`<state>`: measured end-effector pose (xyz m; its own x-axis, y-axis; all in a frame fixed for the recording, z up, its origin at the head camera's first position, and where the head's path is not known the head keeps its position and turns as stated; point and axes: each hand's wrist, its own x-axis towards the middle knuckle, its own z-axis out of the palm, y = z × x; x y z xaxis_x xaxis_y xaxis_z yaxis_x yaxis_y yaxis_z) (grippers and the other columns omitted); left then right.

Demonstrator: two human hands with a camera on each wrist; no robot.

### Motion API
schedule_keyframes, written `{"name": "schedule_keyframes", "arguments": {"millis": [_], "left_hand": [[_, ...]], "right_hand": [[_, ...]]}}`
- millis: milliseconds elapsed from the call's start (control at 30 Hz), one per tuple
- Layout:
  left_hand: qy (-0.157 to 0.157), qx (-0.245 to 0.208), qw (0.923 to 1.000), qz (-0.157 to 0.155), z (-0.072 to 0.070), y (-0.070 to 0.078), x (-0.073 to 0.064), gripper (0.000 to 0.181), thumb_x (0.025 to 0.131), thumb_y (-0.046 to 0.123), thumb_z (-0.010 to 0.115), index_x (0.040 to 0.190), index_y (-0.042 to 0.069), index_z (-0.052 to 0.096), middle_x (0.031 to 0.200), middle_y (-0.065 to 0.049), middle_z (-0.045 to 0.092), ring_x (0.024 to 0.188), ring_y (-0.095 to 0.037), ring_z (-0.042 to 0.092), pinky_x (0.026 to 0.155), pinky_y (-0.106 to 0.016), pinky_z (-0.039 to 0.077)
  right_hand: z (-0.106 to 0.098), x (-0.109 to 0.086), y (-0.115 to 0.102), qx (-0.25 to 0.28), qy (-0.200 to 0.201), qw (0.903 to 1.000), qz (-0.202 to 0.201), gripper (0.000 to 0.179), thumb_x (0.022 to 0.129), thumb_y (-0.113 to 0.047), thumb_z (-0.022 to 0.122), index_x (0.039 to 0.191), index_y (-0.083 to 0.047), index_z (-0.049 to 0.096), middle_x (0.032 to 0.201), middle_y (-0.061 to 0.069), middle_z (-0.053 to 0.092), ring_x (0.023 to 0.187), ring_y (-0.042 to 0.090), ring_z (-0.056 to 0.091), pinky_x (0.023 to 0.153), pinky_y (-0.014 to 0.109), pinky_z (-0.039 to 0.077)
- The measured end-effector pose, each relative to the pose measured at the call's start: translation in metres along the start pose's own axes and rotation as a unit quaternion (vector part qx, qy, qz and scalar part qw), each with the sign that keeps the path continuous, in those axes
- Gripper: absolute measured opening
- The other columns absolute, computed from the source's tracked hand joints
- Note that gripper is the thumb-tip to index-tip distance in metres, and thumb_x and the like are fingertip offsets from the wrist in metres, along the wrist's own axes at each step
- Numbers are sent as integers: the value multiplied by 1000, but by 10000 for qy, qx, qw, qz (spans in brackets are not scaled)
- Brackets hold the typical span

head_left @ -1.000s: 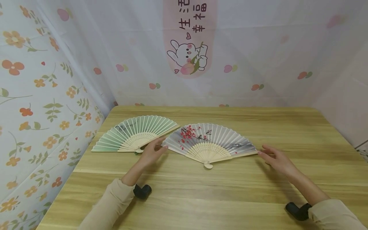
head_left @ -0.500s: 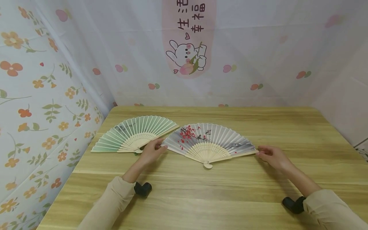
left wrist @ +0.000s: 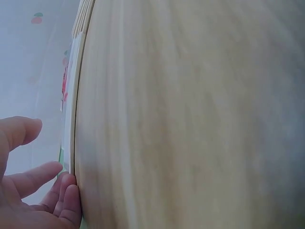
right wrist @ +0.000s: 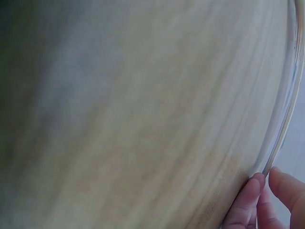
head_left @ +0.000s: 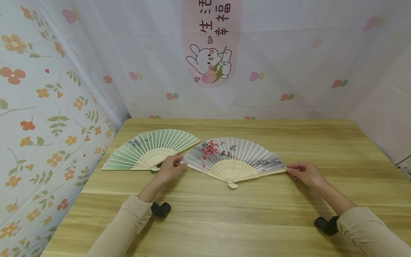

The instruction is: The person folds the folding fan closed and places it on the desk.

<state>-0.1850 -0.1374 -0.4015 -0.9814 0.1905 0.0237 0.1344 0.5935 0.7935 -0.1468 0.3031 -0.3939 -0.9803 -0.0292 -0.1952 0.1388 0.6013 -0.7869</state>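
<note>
A grey folding fan (head_left: 236, 167), painted with red blossoms and dark birds, lies spread on the table, its pivot end toward me. At its right tip, my right hand (head_left: 306, 175) pinches the outer rib between thumb and fingers; the right wrist view shows the thumb (right wrist: 285, 187) against that rib (right wrist: 281, 138). Beside the fan's left tip is my left hand (head_left: 169, 170). In the left wrist view its thumb (left wrist: 21, 131) stands apart from the loosely bent fingers, which touch near the fan's edge (left wrist: 72, 109).
A green folding fan (head_left: 160, 146) lies spread at the left, its right end close to the grey fan. The wooden table (head_left: 237, 221) ends at a printed curtain (head_left: 273, 53) behind. A flowered cloth (head_left: 48, 142) hangs along the left. Black wrist mounts (head_left: 326, 225) sit under both forearms.
My right hand has moved slightly left, and its thumb and fingers have closed on the grey fan's right tip. The left hand and both fans stay nearly where they were.
</note>
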Motion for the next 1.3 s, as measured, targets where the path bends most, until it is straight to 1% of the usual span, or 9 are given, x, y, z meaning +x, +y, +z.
{"name": "schedule_keyframes", "arguments": {"millis": [100,167,333,500,667,867,967,1100,1300], "left_hand": [[35,58,9999,114,0,1,0,43,84,11,59,118,-11,49,107,-22,56,86,-23,53,65,-27,46],[95,160,9996,203,1,1,-1,41,83,10,60,116,-12,51,104,-22,57,85,-24,52,66,-28,46],[163,491,9979,383,2,-1,-3,42,82,12,61,116,-11,52,103,-22,53,90,-27,49,75,-37,45],[82,554,9983,179,2,-4,-5,45,84,15,59,120,-10,49,107,-22,48,95,-29,46,80,-41,43],[56,552,9985,13,2,-3,-6,47,84,19,60,121,-8,49,105,-21,48,93,-28,46,80,-40,43],[67,585,9979,287,1,-2,-4,41,83,14,61,117,-8,53,102,-20,52,91,-27,45,77,-39,43],[145,577,9974,418,1,-3,-3,38,81,9,61,114,-9,55,103,-21,53,90,-27,49,77,-39,45],[266,551,9974,393,2,-3,-2,35,79,5,63,111,-9,56,102,-21,54,86,-27,54,76,-37,47],[323,566,9973,350,3,-3,0,31,79,2,64,108,-8,57,98,-18,55,84,-26,54,74,-35,48]], "right_hand": [[0,1,0,106,-21,9999,32,40,89,-20,53,110,15,51,87,5,61,73,3,54,63,20,50],[-1,2,0,213,-46,9998,42,40,89,-19,53,109,16,51,85,3,61,72,3,54,63,20,50],[-1,3,-1,310,-111,9994,76,39,89,-18,53,109,16,50,84,2,61,71,2,54,63,20,50],[-1,4,-1,315,-167,9993,138,41,90,-20,53,111,15,50,86,2,61,73,3,54,64,21,50],[-1,5,0,404,-206,9989,154,39,90,-18,53,110,15,50,85,0,61,72,3,54,64,20,50],[-2,5,1,535,-203,9983,128,39,89,-16,54,111,16,49,84,-3,62,71,2,55,64,20,50],[-3,5,1,538,-206,9982,161,40,89,-16,54,111,16,49,84,-2,62,71,2,55,64,20,50],[-5,4,1,486,-211,9984,180,40,89,-17,54,112,16,49,85,-1,62,72,3,55,64,21,51],[-6,4,2,578,-185,9981,124,41,88,-15,54,112,18,48,83,-3,62,70,2,55,63,20,51]]}}
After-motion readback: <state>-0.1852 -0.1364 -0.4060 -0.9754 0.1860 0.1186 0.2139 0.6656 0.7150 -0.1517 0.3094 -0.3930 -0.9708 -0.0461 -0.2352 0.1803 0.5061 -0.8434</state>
